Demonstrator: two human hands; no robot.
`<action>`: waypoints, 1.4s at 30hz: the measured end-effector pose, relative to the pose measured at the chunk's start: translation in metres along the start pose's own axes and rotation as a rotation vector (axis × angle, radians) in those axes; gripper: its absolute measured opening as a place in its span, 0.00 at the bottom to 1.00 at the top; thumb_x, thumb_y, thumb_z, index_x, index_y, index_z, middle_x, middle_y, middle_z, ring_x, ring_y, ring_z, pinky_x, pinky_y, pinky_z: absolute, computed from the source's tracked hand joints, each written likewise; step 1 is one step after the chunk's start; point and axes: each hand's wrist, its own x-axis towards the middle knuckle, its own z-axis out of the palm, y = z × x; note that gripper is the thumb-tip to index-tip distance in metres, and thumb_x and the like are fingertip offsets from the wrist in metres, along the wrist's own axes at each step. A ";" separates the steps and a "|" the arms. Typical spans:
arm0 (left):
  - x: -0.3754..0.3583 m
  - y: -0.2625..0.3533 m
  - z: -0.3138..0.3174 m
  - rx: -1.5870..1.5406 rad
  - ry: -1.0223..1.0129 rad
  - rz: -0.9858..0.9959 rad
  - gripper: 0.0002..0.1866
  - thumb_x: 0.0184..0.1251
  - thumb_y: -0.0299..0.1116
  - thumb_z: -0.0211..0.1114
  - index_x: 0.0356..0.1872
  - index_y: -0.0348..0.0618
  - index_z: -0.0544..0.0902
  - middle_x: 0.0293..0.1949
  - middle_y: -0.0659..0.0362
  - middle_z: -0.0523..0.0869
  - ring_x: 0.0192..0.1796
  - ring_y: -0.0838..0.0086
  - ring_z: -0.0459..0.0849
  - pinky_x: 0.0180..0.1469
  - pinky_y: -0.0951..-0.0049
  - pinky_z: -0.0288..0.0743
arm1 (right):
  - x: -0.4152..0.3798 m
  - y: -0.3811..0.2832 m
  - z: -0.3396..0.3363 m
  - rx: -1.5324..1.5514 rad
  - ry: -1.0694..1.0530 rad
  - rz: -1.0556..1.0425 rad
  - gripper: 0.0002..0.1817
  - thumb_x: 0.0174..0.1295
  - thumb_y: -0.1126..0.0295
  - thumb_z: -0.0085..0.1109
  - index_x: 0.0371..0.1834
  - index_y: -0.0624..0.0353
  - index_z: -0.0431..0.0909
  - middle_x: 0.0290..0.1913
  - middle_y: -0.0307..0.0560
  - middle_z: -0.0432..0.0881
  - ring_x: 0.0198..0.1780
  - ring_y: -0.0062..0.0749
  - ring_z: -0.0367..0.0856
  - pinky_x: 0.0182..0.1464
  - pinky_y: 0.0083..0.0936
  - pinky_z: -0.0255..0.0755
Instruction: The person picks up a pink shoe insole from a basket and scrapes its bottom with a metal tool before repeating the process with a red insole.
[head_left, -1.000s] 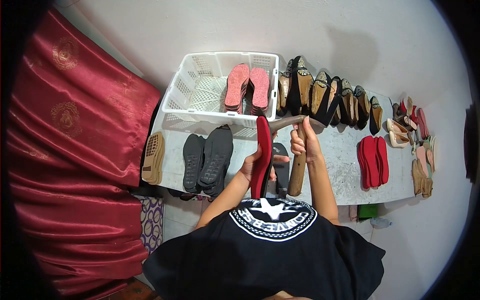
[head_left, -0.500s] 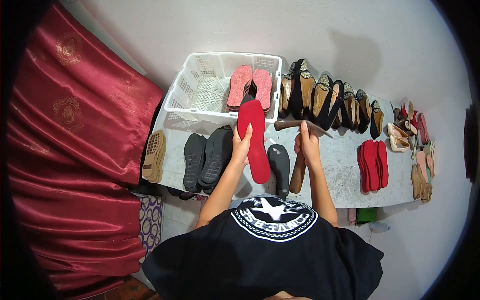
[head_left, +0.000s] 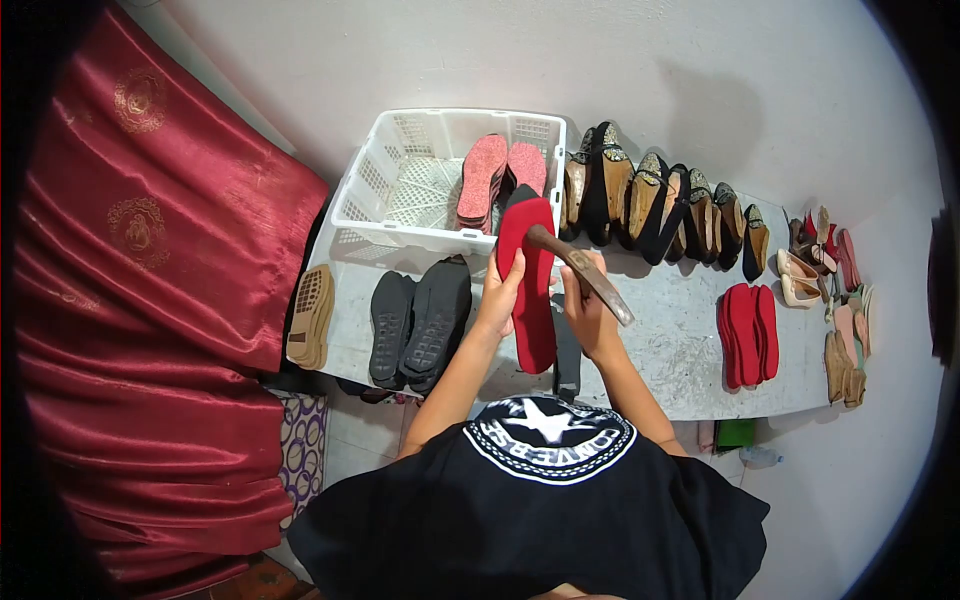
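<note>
Here, left hand (head_left: 499, 290) grips a flat red sole (head_left: 528, 285); right hand (head_left: 582, 305) clasps a metal-headed hammer (head_left: 580, 272).

A white basket (head_left: 385, 190) holding pink soles (head_left: 482, 180) stood beyond the hands, black soles (head_left: 420, 318) left, red insoles (head_left: 746, 332) right

Red insole (head_left: 528, 290): matt, felt-like cloth. Hammer (head_left: 580, 272): dull metal head. Basket (head_left: 375, 190): white perforated plastic; curtain (head_left: 150, 260): glossy satin.
</note>
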 end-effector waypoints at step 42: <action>0.049 -0.019 -0.044 -0.057 0.089 -0.027 0.28 0.64 0.58 0.40 0.57 0.49 0.58 0.45 0.51 0.76 0.37 0.57 0.82 0.31 0.61 0.80 | -0.064 0.001 -0.036 -0.167 -0.345 0.105 0.11 0.58 0.62 0.56 0.37 0.56 0.72 0.16 0.46 0.73 0.15 0.37 0.73 0.18 0.25 0.65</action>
